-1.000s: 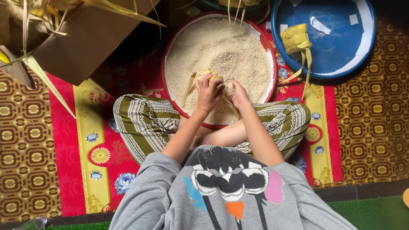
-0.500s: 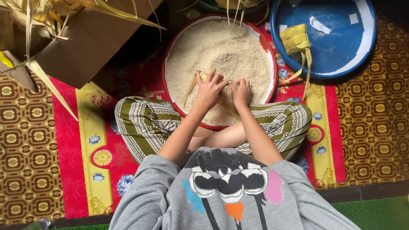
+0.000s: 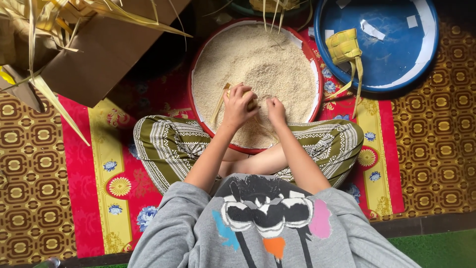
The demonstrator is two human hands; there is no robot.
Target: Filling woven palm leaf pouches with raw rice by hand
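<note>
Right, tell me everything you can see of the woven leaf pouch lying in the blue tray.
The woven leaf pouch is a small, roughly diamond-shaped packet plaited from yellow-green leaf strips in a checkered weave. It looks closed and plump, though what is inside cannot be seen. It lies at the left edge of the round blue tray, partly over the rim. Two long loose strip ends trail down from it, past the rim and onto the red patterned mat. No hand touches it.

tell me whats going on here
A person sits cross-legged on a patterned mat with a red-rimmed basin of rice in front. The left hand holds a small woven leaf pouch over the rice; the right hand rests in the rice beside it. A finished pouch lies on a blue tray.
</note>
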